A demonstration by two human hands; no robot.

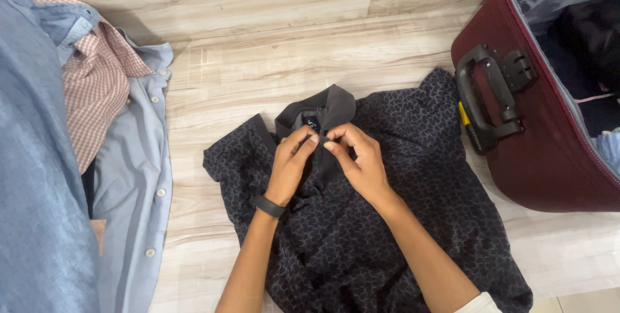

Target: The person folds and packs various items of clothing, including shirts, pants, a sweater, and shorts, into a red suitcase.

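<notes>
Head view, looking straight down: dark patterned shirt (387, 177) spread out flat on the pale wood-look floor (271, 35), collar (320, 109) pointing away, body rumpled toward the bottom edge. Left hand (290, 164) and right hand (361, 161) both up at the neckline, fingertips meeting just under the collar, pinching the front placket right where the top button would be; can't tell whether a button is actually between them. Black band (268, 206) on the left wrist.

Looks like thin, soft, floppy fabric, so probably light and not slippery, but prone to bunching and sliding out of shape. Best bet for a grip: the collar or the shoulders, since the collar seems the only bit with any stiffness.

Off to the left, a pile of other shirts: light blue button-up (132, 177), red checked one (97, 87), and a big blue-grey garment (32, 190) on top. On the right, well apart from the hands, an open maroon suitcase (542, 151) with a black handle (491, 96) and dark clothes inside
</notes>
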